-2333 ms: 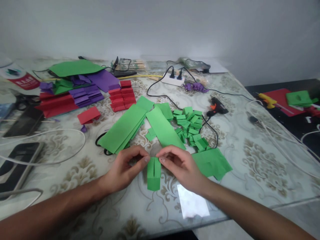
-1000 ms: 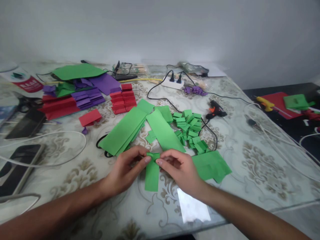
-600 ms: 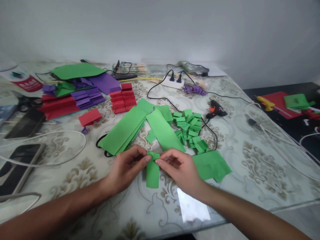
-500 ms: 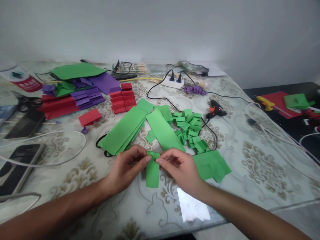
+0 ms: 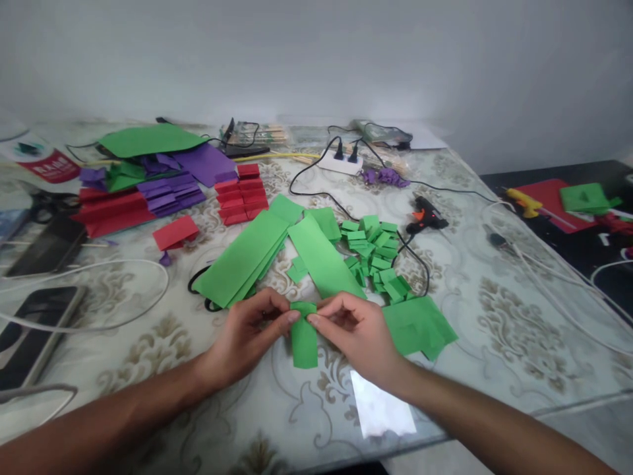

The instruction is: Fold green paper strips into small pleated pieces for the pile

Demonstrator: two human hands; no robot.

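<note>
On the worktop, beyond your hands, you have a stack of long green strips, a single long strip beside it, and a heap of small folded green pieces to the right. Behind these, a cup with a red-and-white side stands at the far left, its contents hidden from you, and a clear packet with sticks in it lies at the back. Nearest you, your left hand and right hand pinch opposite edges of a small green strip near its top, between them.
</note>
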